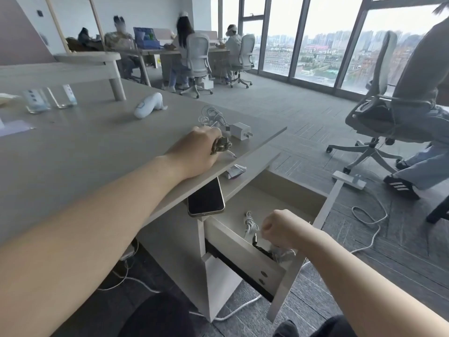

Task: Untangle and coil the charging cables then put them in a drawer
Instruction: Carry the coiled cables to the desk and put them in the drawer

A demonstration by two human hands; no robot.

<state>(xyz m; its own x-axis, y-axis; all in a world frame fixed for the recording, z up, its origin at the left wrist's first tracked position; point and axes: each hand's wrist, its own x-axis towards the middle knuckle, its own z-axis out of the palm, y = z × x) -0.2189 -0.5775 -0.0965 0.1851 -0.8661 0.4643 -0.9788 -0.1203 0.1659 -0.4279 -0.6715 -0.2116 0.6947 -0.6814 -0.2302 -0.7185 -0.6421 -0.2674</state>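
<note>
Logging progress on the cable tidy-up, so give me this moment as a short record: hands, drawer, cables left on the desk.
left hand: grips dark coiled cable at the edge of the desk
right hand: curled over the drawer; grip unclear
drawer state: open, white coiled cable inside
not yet stowed: white cable pile, white charger plug on desk
phone: under the desk top, beside the drawer

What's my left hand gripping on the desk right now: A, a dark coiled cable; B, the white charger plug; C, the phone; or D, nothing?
A: the left hand grips a dark coiled cable near the edge of the desk, while the white charger plug lies untouched just beyond it.
</note>
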